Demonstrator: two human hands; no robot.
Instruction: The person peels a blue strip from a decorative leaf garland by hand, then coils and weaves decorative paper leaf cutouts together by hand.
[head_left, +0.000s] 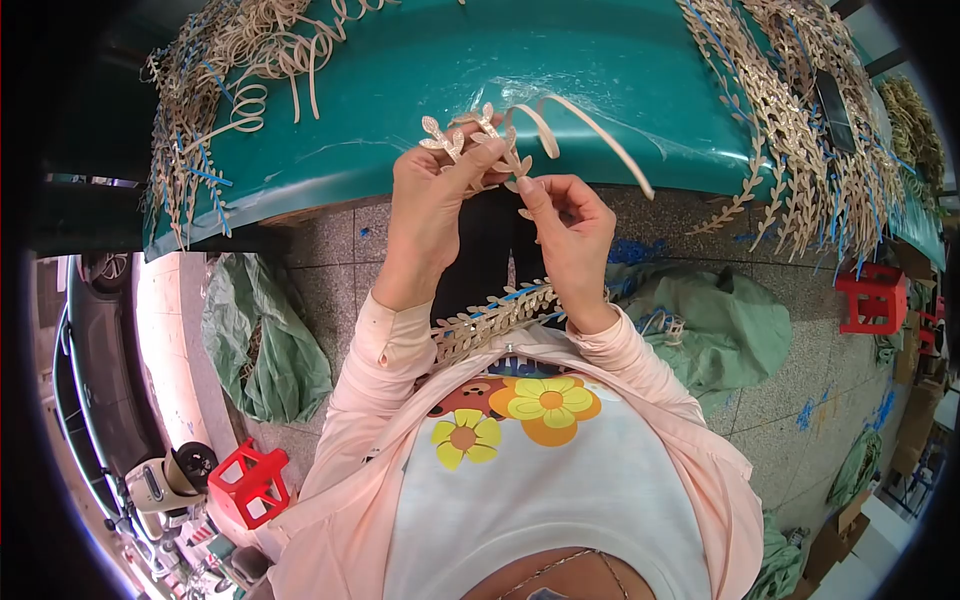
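A beige leaf-shaped trim (pixel 516 163) is held in front of me, over the near edge of the green-covered table (pixel 640 150). My left hand (pixel 425 205) is closed on it, with the thumb pressed over the strip and glittery leaves sticking out past the fingers. My right hand (pixel 575 235) pinches the trim's lower part between thumb and fingertips. A thin, curled beige strip (pixel 605 138) arches away to the right from the held trim. More leaf trim (pixel 490 322) lies across my lap, below both hands.
Loose curled strips (pixel 285 50) and leaf trims (pixel 180 130) pile at the table's left. More leaf trims (pixel 800 190) hang over the right edge, with a dark phone-like object (pixel 834 110) on them. Green sacks (pixel 260 340) and red stools (pixel 872 300) stand on the floor.
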